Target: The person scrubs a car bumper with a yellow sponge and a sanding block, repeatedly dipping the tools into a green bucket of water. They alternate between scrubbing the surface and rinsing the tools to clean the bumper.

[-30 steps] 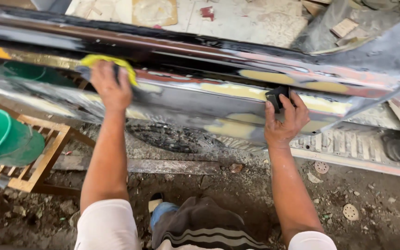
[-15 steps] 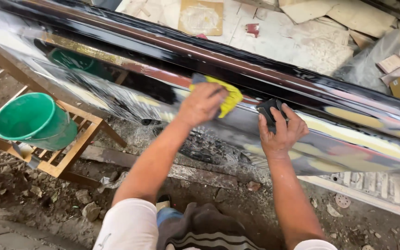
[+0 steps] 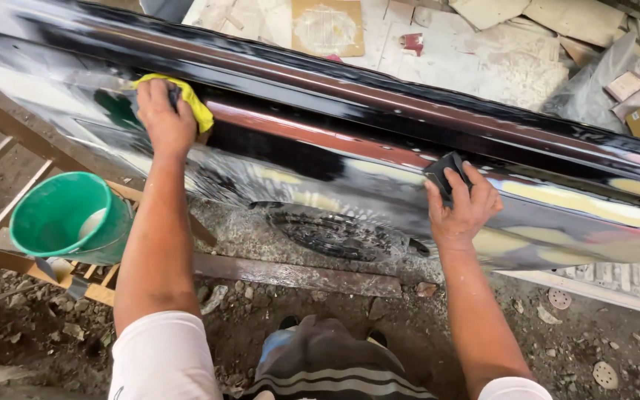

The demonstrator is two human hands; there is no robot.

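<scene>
Here, left hand (image 3: pixel 163 118) pressing yellow cloth (image 3: pixel 190 104) flat on wet glossy black panel (image 3: pixel 379 159); right hand (image 3: pixel 462 207) clenched on dark sanding block (image 3: pixel 444 172). Best worked with even pressure, block flat.

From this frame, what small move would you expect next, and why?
Probably the left hand sweeps the yellow cloth rightward along the wet glossy black panel, since streaked wet film lies between it and the right hand, which presses a dark sanding block.
</scene>
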